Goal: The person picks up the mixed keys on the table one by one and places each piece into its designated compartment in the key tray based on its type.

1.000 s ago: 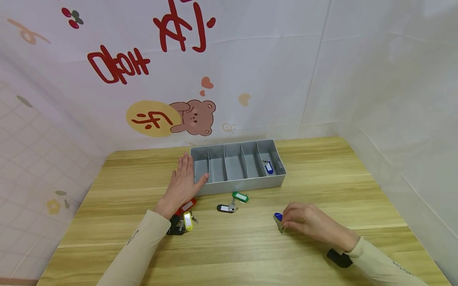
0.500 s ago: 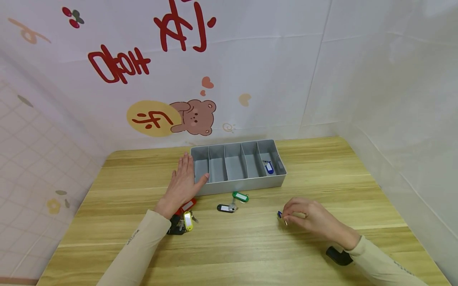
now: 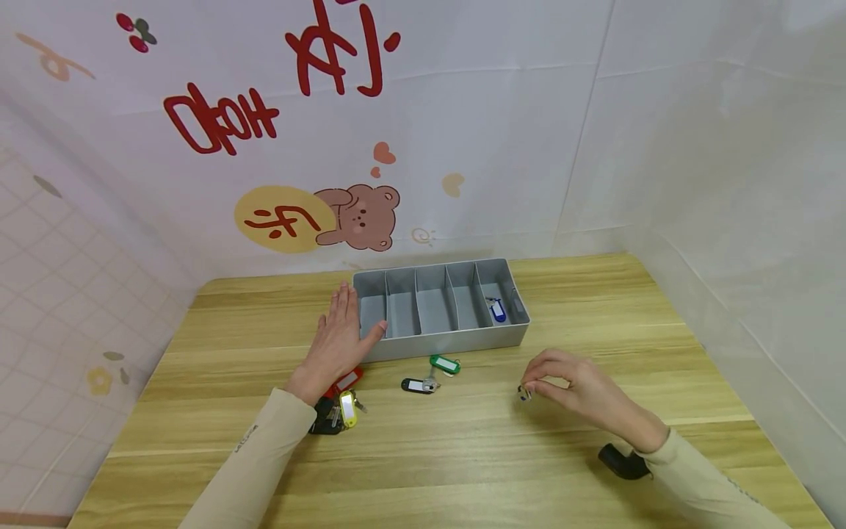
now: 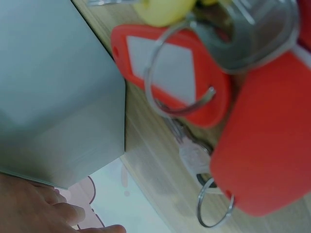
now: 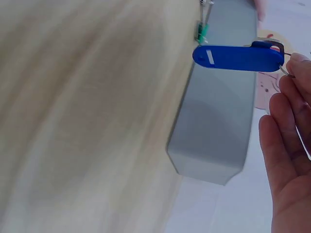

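Note:
My right hand [image 3: 568, 383] pinches the metal ring of a blue key tag [image 5: 238, 58], and a key beside the tag is partly hidden. The tag hangs above the table, in front of the right end of a grey compartment box [image 3: 456, 341]. My left hand [image 3: 333, 345] rests on the box's left end with straight fingers, the thumb over its front rim. In the rightmost compartment lies another blue key tag [image 3: 498, 310]. Below the left hand are a red key tag [image 4: 170, 68], a yellow key tag [image 3: 347, 408] and several keys.
A green key tag [image 3: 445, 364] and a black key tag [image 3: 417, 386] with a key lie in front of the box. The wooden table [image 3: 463, 470] ends at a printed white wall sheet [image 3: 515, 147].
My right hand has lifted the blue key tag off the table and moved it slightly away from me, towards the box. The left hand stays on the box.

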`<act>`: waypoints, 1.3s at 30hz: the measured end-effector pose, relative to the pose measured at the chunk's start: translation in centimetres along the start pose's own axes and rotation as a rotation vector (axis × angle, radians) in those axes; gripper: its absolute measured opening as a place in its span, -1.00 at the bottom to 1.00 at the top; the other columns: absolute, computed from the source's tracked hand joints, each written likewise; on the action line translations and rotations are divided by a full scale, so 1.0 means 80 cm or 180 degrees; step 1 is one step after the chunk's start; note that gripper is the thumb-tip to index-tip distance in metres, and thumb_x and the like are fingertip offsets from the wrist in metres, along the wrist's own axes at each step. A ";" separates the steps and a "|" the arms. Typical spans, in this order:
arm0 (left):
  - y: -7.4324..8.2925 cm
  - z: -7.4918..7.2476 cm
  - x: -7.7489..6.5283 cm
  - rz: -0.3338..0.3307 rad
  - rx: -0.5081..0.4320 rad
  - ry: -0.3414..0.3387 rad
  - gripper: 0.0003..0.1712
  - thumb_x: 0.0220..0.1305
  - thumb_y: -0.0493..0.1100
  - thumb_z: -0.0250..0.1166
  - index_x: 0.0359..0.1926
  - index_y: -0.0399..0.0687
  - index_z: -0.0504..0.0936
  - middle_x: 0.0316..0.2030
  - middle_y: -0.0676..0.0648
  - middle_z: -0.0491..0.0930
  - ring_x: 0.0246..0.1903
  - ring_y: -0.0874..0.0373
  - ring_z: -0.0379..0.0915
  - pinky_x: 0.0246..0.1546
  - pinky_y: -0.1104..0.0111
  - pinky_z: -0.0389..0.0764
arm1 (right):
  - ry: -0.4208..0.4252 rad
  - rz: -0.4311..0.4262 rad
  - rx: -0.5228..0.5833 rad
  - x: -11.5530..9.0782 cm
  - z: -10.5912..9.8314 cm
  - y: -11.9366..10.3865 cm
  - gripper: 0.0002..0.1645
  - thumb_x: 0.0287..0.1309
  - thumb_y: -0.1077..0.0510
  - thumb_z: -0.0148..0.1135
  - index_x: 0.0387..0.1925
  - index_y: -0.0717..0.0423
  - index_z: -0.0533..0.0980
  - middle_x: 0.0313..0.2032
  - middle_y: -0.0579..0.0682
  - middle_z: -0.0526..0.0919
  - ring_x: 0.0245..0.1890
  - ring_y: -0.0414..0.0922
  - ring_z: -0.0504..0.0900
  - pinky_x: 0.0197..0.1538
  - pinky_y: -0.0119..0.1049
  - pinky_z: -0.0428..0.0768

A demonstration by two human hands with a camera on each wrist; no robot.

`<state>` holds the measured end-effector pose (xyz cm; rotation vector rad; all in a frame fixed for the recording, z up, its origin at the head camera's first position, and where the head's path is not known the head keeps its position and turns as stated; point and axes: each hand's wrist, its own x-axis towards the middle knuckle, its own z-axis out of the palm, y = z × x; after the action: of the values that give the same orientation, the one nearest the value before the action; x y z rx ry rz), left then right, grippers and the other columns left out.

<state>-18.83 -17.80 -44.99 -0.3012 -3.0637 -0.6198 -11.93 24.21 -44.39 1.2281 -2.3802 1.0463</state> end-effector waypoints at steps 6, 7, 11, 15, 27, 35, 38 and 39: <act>-0.001 0.000 0.001 0.0004 0.0021 0.0006 0.18 0.48 0.45 -0.04 0.61 -0.40 -0.19 0.64 -0.31 -0.32 0.61 -0.24 -0.35 0.39 -0.38 0.02 | 0.0116 0.0066 0.0018 0.015 -0.009 -0.005 -0.58 -0.02 0.48 0.53 -0.24 -0.08 0.73 -0.16 -0.24 0.71 -0.16 -0.23 0.69 -0.01 -0.58 0.54; -0.001 0.000 0.001 0.0003 0.0018 0.0003 0.18 0.48 0.45 -0.04 0.61 -0.40 -0.19 0.63 -0.31 -0.32 0.61 -0.24 -0.36 0.39 -0.38 0.01 | 0.0140 0.0085 0.0017 0.017 -0.010 -0.005 -0.58 -0.02 0.48 0.52 -0.24 -0.08 0.74 -0.16 -0.24 0.71 -0.16 -0.24 0.69 -0.02 -0.57 0.54; -0.001 0.000 0.001 -0.0007 0.0011 -0.0010 0.19 0.48 0.45 -0.04 0.61 -0.41 -0.20 0.64 -0.31 -0.33 0.61 -0.23 -0.37 0.40 -0.38 0.01 | 0.0236 0.0151 -0.0068 0.026 -0.014 -0.006 -0.57 -0.03 0.48 0.54 -0.24 -0.10 0.74 -0.15 -0.29 0.71 -0.16 -0.26 0.71 -0.05 -0.55 0.58; -0.001 0.000 0.001 -0.0019 -0.0001 -0.0023 0.19 0.47 0.46 -0.04 0.62 -0.40 -0.21 0.64 -0.30 -0.34 0.62 -0.21 -0.38 0.41 -0.37 0.01 | 0.0372 0.0196 -0.0105 0.035 -0.017 -0.006 -0.57 -0.04 0.49 0.54 -0.24 -0.08 0.75 -0.16 -0.25 0.73 -0.15 -0.24 0.72 -0.05 -0.54 0.59; 0.000 -0.001 0.000 -0.0011 0.0001 -0.0007 0.21 0.47 0.48 -0.06 0.61 -0.40 -0.20 0.64 -0.31 -0.32 0.62 -0.20 -0.38 0.40 -0.38 -0.01 | 0.0781 0.0344 0.0036 0.061 -0.022 -0.004 -0.75 0.06 0.42 0.52 -0.27 0.05 0.77 -0.16 -0.12 0.76 -0.09 -0.23 0.70 0.05 -0.56 0.55; 0.001 -0.002 -0.001 -0.0042 -0.0016 -0.0037 0.20 0.47 0.49 -0.07 0.62 -0.36 -0.23 0.64 -0.27 -0.36 0.62 -0.14 -0.43 0.43 -0.35 -0.03 | 0.0928 0.0536 0.0034 0.076 -0.019 0.001 -0.70 0.06 0.49 0.48 -0.25 0.06 0.77 -0.17 -0.08 0.77 -0.08 -0.34 0.67 0.04 -0.55 0.55; 0.001 -0.001 0.000 -0.0041 -0.0012 -0.0031 0.21 0.46 0.50 -0.08 0.62 -0.37 -0.22 0.64 -0.27 -0.37 0.62 -0.14 -0.43 0.43 -0.34 -0.03 | 0.0965 0.0593 0.0038 0.081 -0.017 0.005 -0.74 0.10 0.46 0.47 -0.23 0.10 0.76 -0.16 -0.07 0.77 -0.07 -0.35 0.67 0.04 -0.58 0.54; 0.001 -0.001 0.000 -0.0043 -0.0011 -0.0029 0.20 0.46 0.50 -0.08 0.62 -0.36 -0.22 0.64 -0.27 -0.37 0.62 -0.13 -0.44 0.43 -0.34 -0.03 | 0.0971 0.0623 0.0048 0.082 -0.017 0.007 -0.76 0.12 0.45 0.47 -0.22 0.11 0.76 -0.16 -0.07 0.77 -0.07 -0.35 0.67 0.04 -0.58 0.53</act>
<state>-18.80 -17.79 -44.90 -0.2845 -3.0762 -0.6263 -16.44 21.41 -40.27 0.7835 -2.2866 1.2137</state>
